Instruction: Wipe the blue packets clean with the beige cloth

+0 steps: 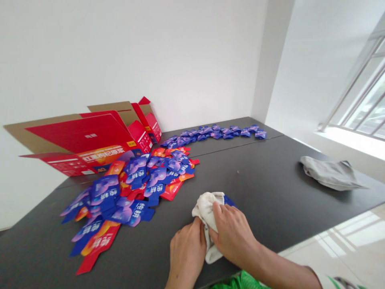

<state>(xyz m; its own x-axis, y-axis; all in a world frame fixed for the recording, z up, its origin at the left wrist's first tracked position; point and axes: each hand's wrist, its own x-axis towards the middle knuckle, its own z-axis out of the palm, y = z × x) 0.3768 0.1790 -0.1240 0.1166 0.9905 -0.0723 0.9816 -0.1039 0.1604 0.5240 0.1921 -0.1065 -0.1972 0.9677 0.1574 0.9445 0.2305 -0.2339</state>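
On the near part of the dark table, a crumpled off-white cloth [210, 216] lies between my hands. My right hand [231, 229] is closed around a bunched part of it, fingers bent. At its left edge my left hand [188, 249] has its fingers curled in against the cloth, fingertips hidden. A blue piece [229, 201] shows just beyond my right hand, partly covered; it looks like one of the printed pouches. To the left spreads a loose heap of flat blue and red pouches [155, 180], some overlapping.
Open red cardboard cartons [99, 140] stand at the back left against the wall. A curved row of small blue packets [216, 131] runs along the back of the table [246, 172]. A grey cloth [331, 173] lies near the right edge.
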